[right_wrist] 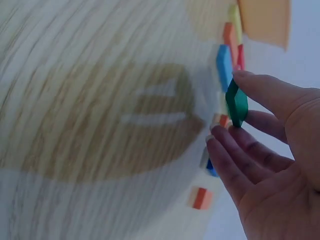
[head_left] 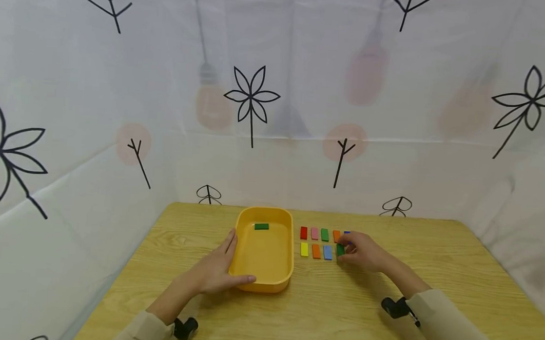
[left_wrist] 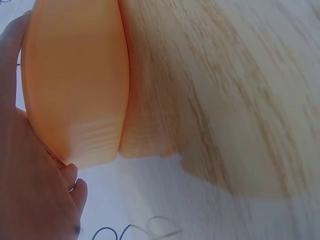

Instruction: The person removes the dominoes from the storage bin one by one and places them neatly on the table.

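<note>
A yellow-orange plastic tub [head_left: 263,259] stands left of the middle of the table, with one green block [head_left: 262,226] lying at its far end. My left hand [head_left: 214,269] rests against the tub's near left corner, fingers stretched along the side and thumb over the near rim. In the left wrist view that hand lies along the edge of the tub [left_wrist: 75,75]. Between thumb and fingers, my right hand [head_left: 363,252] pinches a green block [right_wrist: 239,105] at the right end of the near row of blocks.
Two short rows of small coloured blocks lie right of the tub. The near row has yellow [head_left: 304,249], orange [head_left: 316,251] and light blue [head_left: 327,252]; the far row runs from red [head_left: 303,233] to blue, partly behind my right hand. A patterned white cloth [head_left: 282,165] hangs behind the table.
</note>
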Available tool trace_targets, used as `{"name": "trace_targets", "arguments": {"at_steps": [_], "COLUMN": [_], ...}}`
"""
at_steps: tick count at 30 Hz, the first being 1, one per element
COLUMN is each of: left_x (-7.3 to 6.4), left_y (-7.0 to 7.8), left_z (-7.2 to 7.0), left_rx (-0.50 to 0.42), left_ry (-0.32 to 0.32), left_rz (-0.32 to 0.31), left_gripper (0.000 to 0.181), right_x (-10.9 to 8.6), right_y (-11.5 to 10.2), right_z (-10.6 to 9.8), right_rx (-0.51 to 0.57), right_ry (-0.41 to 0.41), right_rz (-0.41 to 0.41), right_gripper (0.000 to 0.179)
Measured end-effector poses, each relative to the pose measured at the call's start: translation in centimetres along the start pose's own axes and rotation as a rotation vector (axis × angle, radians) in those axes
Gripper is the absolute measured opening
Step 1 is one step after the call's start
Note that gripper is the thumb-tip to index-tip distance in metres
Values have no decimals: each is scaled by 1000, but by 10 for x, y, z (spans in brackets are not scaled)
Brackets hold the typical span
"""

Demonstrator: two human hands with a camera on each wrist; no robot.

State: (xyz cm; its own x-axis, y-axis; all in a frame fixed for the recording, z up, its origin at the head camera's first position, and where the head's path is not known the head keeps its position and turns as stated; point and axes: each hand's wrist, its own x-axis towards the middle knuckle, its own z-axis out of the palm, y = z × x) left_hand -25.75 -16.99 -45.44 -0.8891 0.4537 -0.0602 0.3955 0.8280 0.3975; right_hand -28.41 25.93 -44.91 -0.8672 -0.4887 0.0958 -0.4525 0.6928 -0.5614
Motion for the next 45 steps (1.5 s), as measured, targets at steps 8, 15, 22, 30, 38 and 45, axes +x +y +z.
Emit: {"name": "trace_targets", "arguments": {"at_steps": [8,15,22,30,38,45], "left_x": [0,0,-1,0,2,2], "left_y": [0,2,3,1,3,2], "left_z": [-1,-3,-2,-1,-2,0], "left_rx": [-3,6,15,16,18,16], "left_ry": [-9,-3,2,0,4,-1], "left_rz": [-4,10,9,4,2,-2], "left_gripper": [123,124,124,124,124,123], "right_x": [1,3,4,5,12,28], "right_y": [9,6,6,0,-25,-62], "right_z": [5,7,10,1,-15,-18], "right_rx": [5,8,-1,-33,-87,-77], "right_ry": [-2,-1,-2,-13,16,11], "right_rz": [9,37,59,-5,-41,-85], "right_gripper": [41,44,42,33,44,41]}}
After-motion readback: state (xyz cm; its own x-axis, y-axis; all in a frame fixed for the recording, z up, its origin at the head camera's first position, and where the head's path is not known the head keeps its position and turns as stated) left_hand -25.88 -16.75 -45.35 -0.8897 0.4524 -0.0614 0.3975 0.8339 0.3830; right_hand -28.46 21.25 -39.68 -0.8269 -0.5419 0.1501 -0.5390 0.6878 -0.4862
